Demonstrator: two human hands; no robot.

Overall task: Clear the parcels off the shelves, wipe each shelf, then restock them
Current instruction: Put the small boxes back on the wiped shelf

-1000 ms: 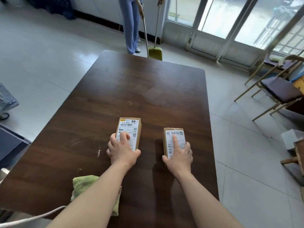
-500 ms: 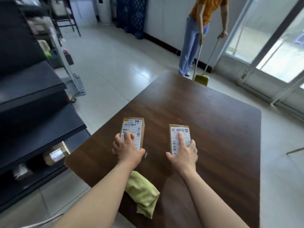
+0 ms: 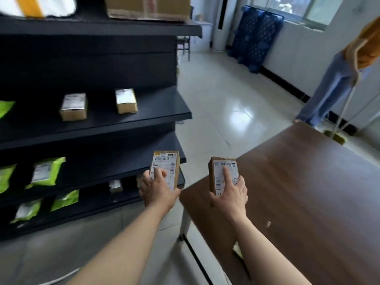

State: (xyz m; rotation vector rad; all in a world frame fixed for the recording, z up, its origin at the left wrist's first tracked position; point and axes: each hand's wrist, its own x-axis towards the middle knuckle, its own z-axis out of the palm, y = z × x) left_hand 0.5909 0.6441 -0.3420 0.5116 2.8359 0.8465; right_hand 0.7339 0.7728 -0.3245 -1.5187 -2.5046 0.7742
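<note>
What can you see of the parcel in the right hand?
The parcel is a small brown cardboard box; a white label with barcodes covers its top face. The right hand grips its near end, index finger straight along the label. It seems lifted, long side pointing away from the person, above a corner of the wooden table.

Up off dark wooden table (image 3: pixel 308 192), small brown cardboard parcel (image 3: pixel 165 168) in left hand (image 3: pixel 158 192), now before black metal shelves (image 3: pixel 144 118), right hand (image 3: pixel 231 195) raising narrower parcel (image 3: pixel 223 171)

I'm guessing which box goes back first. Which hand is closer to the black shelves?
Left. The left hand, holding a labelled cardboard box, is beside the black metal shelves; the right hand holds another box over the brown wooden table, farther off.
</note>
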